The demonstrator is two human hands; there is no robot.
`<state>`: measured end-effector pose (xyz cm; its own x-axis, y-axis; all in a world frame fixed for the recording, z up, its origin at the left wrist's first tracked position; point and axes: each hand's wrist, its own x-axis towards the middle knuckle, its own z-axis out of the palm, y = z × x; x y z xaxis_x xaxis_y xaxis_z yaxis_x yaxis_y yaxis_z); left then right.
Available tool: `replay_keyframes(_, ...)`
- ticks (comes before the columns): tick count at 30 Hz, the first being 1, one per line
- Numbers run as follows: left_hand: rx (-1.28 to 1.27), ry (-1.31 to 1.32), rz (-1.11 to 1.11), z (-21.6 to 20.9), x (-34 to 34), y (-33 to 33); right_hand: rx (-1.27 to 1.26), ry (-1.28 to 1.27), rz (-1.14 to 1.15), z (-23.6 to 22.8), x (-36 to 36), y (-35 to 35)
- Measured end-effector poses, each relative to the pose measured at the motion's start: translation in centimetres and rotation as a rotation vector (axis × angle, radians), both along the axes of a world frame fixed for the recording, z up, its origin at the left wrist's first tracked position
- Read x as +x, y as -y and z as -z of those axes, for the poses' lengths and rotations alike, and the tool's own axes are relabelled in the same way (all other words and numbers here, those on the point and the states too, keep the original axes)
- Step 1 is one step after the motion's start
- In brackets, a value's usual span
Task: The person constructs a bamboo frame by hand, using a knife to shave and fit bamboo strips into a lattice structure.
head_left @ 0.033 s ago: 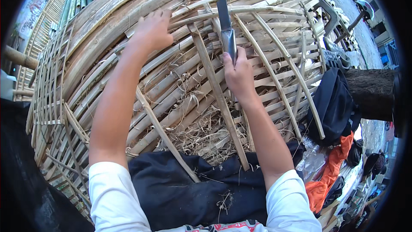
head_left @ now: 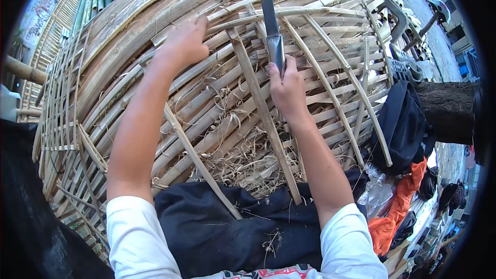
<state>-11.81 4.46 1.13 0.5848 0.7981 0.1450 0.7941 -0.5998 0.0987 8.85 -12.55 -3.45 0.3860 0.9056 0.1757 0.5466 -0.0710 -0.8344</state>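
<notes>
My right hand (head_left: 287,89) is closed around the handle of a knife. The knife (head_left: 270,18) has a straight, dark, square-ended blade that points up and away from me, with a shiny metal sleeve below it. Up and to the left, my left hand (head_left: 181,44) reaches over the bamboo pieces. Its fingers are stretched forward, partly smeared by motion, and no held object shows. A thin bamboo strip (head_left: 302,12) runs crosswise behind the blade, its left end near my left fingers. One long bamboo slat (head_left: 261,108) slopes down between my forearms onto black cloth (head_left: 222,243) over my lap.
Many split bamboo lengths (head_left: 206,106) lie in front, with curled shavings (head_left: 253,163) among them. A woven bamboo lattice (head_left: 61,101) stands at left. A hammer-like tool (head_left: 439,11), dark cloth (head_left: 400,129), a thick log (head_left: 447,108) and orange cloth (head_left: 400,212) are at right.
My left hand has shifted slightly, and its fingers look more blurred. The right hand and knife keep their place.
</notes>
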Motion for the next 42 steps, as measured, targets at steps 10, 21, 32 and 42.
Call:
replay_keyframes(10,-0.191,-0.160,-0.142,0.4,1.0,0.5,0.140,0.238,0.018,0.5,-2.1,0.0)
replay_keyframes(21,-0.264,-0.187,-0.183,-0.4,1.3,0.6,0.095,0.280,0.009,0.8,-2.1,-0.2)
replay_keyframes(32,-0.225,-0.221,-0.190,0.6,1.4,-0.1,0.121,0.288,0.024,1.2,-2.1,-0.2)
replay_keyframes(42,-0.259,-0.196,-0.203,0.4,1.5,0.3,0.088,-0.059,0.044,0.2,-1.8,1.5)
